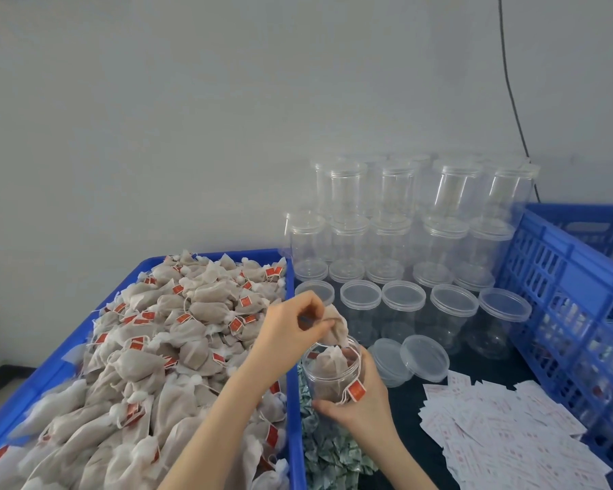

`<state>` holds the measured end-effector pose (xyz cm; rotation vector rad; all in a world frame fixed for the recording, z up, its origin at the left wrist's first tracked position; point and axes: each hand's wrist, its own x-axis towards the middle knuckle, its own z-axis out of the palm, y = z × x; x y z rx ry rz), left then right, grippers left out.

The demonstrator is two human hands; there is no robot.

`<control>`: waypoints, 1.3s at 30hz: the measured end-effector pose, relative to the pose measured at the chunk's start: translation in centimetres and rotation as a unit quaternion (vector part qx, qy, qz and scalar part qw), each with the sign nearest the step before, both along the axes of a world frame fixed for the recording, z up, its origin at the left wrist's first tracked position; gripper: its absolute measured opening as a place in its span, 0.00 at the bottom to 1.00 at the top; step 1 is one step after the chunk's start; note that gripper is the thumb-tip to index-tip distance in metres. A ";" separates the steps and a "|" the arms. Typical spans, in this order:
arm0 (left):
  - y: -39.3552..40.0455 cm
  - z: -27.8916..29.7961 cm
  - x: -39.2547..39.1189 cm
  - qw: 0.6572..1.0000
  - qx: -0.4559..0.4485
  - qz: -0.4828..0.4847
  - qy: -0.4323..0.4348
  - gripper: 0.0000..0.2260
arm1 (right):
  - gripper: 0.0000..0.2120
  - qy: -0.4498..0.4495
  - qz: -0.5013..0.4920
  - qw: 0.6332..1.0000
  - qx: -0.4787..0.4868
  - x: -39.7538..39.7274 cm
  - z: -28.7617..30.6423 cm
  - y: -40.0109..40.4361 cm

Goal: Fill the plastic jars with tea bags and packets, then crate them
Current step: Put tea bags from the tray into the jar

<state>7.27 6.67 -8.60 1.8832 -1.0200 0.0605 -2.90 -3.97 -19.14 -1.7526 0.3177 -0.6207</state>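
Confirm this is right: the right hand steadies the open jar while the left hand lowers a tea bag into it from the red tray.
Wrong on one point: the tray is blue, as the head view shows. The right hand does steady the open jar while the left hand lowers a tea bag.

Two bare hands are working here. One shallow blue plastic tray point(294, 366) is holding tea bags past counting. One blue slatted plastic crate point(560, 277) is standing alongside. Two loose clear plastic lids point(409, 360) are lying together. Stacked clear jars are blurring, uncountable.
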 end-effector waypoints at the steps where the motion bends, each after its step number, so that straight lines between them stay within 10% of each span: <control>1: -0.1 -0.1 0.0 1.000 -0.002 0.018 -0.013 0.06 | 0.41 -0.001 -0.001 1.000 -0.002 0.0 0.0 0.0; 7: 0.9 0.7 0.7 0.981 -0.163 0.109 -0.003 0.07 | 0.42 0.012 0.003 1.000 0.006 -0.2 -0.1 -0.1; 19: 0.8 0.7 1.1 0.979 -0.178 0.084 0.061 0.05 | 0.45 0.020 -0.004 1.000 0.001 0.0 -0.4 -0.4; 26: 0.0 -0.2 0.4 0.999 -0.002 -0.007 0.054 0.05 | 0.41 -0.004 -0.008 1.000 0.003 -0.1 -0.3 -0.5; 31: -1.0 -0.9 -0.4 0.969 0.212 0.003 -0.129 0.05 | 0.41 -0.020 -0.001 1.000 0.012 0.1 -0.3 -0.4; 39: -1.4 -1.2 -0.6 0.948 0.279 -0.064 -0.136 0.09 | 0.45 -0.012 -0.010 1.000 0.002 -0.3 -1.1 0.0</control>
